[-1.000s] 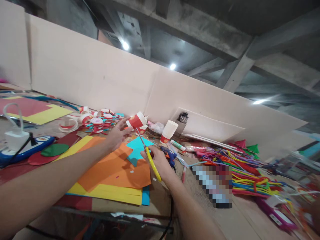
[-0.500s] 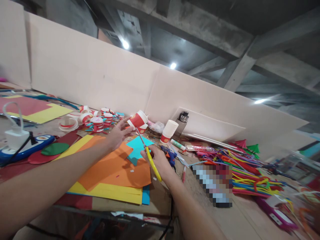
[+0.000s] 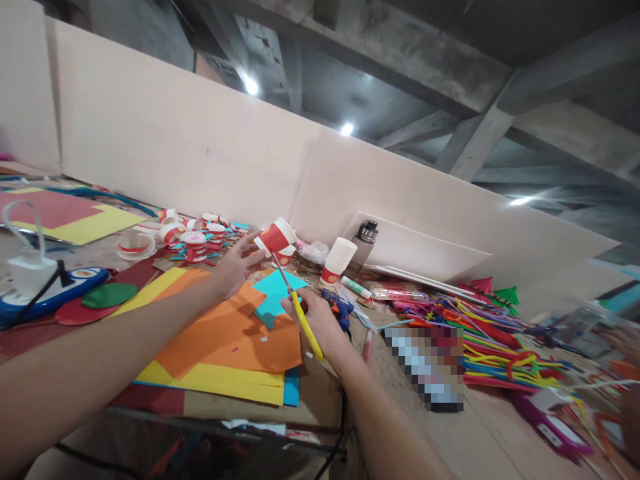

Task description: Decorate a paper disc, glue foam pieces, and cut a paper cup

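My left hand [image 3: 241, 267] grips a red and white paper cup [image 3: 277, 237], held tilted above the table with its fingers around the lower side. In my right hand [image 3: 317, 320] is a pair of scissors [image 3: 306, 328] with yellow handles. The scissor blades point up and touch or nearly touch the near edge of the cup; whether they cut into it I cannot tell. Below both hands lie a turquoise sheet [image 3: 274, 299], orange sheets [image 3: 220, 333] and yellow sheets [image 3: 240, 383]. Another paper cup [image 3: 283, 257] stands partly hidden just behind the held one.
Cut cups with turquoise strips [image 3: 194, 247] cluster at the back left. Stacked paper cups [image 3: 339, 260], a dark bottle [image 3: 364, 245] and a blue glue gun [image 3: 343, 310] are beyond my right hand. Coloured pipe cleaners [image 3: 505, 353] spread at right; a blue power strip [image 3: 75, 287] lies left.
Both hands, the cup and the scissors hold nearly the same position. At the far right edge, a blurred hand of another person has come into view.
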The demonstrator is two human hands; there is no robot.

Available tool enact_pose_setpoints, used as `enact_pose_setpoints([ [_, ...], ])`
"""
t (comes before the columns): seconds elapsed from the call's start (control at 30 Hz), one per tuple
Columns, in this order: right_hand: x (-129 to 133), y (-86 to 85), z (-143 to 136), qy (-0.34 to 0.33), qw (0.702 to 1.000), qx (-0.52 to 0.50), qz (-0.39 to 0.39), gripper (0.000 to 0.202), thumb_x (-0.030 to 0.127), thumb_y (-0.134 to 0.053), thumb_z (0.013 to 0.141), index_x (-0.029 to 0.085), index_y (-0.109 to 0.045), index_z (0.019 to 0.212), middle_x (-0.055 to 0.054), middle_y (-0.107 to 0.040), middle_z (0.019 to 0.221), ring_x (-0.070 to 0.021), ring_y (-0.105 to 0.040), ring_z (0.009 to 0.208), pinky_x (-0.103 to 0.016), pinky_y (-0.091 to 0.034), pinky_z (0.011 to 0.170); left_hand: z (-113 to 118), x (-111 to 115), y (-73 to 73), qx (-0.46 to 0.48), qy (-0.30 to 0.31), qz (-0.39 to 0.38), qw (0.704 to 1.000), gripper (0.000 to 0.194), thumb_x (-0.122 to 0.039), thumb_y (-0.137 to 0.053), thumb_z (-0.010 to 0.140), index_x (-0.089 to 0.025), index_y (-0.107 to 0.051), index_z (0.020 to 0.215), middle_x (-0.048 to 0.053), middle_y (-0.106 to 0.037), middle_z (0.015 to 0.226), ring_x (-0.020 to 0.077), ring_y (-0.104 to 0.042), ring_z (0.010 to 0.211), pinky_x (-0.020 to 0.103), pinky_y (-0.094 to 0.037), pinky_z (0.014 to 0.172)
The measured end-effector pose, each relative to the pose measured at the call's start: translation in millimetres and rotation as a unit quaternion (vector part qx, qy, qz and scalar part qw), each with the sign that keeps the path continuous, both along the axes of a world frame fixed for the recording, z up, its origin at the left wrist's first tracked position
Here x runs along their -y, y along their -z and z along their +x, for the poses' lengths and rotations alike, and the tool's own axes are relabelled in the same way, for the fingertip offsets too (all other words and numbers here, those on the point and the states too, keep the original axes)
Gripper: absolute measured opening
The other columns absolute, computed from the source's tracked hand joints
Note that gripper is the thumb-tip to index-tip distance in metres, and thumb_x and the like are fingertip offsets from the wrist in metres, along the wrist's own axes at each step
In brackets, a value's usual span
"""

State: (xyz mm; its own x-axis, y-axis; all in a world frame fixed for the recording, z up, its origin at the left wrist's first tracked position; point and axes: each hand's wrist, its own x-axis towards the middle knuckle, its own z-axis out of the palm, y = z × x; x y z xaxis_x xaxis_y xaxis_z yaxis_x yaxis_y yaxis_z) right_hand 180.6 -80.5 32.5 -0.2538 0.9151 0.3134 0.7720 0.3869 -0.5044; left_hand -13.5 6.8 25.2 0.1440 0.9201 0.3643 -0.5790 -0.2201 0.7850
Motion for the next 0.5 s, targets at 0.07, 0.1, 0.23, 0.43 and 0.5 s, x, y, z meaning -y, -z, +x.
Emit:
enact_pose_setpoints([
  [0.07, 1.1, -0.8, -0.5, 0.001, 1.0, 0.002, -0.001, 0.031, 0.048, -0.05, 0.087, 0.018, -0.057, 0.082, 0.002, -0.054, 0.07, -0.0108, -0.045, 0.062, -0.022, -0.029, 0.056, -0.2, 0.0, -0.1, -0.004, 0.002, -0.002, 1.0, 0.059, -0.019, -0.072, 0.073, -0.024, -0.051, 0.128, 0.004, -0.065, 0.1, 0.0149, -0.065, 0.086, 0.023, -0.053, 0.067],
  [0.1, 1.6, -1.1, -0.8, 0.004, 1.0, 0.003, -0.002, 0.031, 0.048, -0.05, 0.087, 0.018, -0.057, 0.082, 0.002, -0.054, 0.069, -0.0108, -0.045, 0.062, -0.022, -0.029, 0.056, -0.2, -0.1, -0.1, -0.006, 0.002, -0.005, 1.0, 0.059, -0.019, -0.072, 0.073, -0.024, -0.051, 0.128, 0.004, -0.065, 0.1, 0.0149, -0.065, 0.086, 0.022, -0.053, 0.066],
  [0.23, 2.4, -2.0, -1.8, 0.012, 1.0, 0.013, -0.007, 0.032, 0.048, -0.05, 0.087, 0.018, -0.056, 0.08, 0.002, -0.053, 0.068, -0.0109, -0.045, 0.061, -0.022, -0.028, 0.055, -0.3, -1.6, 1.6, -0.005, -0.001, -0.006, 1.0, 0.059, -0.019, -0.073, 0.073, -0.024, -0.051, 0.128, 0.003, -0.065, 0.096, 0.0145, -0.065, 0.085, 0.022, -0.053, 0.067],
  [0.43, 2.1, -1.4, -1.7, 0.013, 1.0, 0.017, -0.008, 0.032, 0.049, -0.05, 0.088, 0.018, -0.056, 0.081, 0.001, -0.055, 0.07, -0.011, -0.046, 0.062, -0.022, -0.029, 0.057, -0.5, -3.7, 3.6, -0.02, -0.006, 0.01, 1.0, 0.059, -0.021, -0.073, 0.073, -0.023, -0.052, 0.128, 0.005, -0.064, 0.101, 0.014, -0.065, 0.082, 0.023, -0.053, 0.066],
  [0.5, 2.2, -1.6, -1.6, 0.013, 1.0, 0.017, -0.007, 0.032, 0.049, -0.05, 0.087, 0.018, -0.057, 0.081, 0.001, -0.056, 0.071, -0.0115, -0.047, 0.063, -0.022, -0.03, 0.057, -0.3, -2.6, 2.6, -0.026, -0.009, 0.014, 1.0, 0.059, -0.022, -0.073, 0.073, -0.023, -0.052, 0.128, 0.005, -0.065, 0.1, 0.014, -0.065, 0.081, 0.023, -0.053, 0.065],
])
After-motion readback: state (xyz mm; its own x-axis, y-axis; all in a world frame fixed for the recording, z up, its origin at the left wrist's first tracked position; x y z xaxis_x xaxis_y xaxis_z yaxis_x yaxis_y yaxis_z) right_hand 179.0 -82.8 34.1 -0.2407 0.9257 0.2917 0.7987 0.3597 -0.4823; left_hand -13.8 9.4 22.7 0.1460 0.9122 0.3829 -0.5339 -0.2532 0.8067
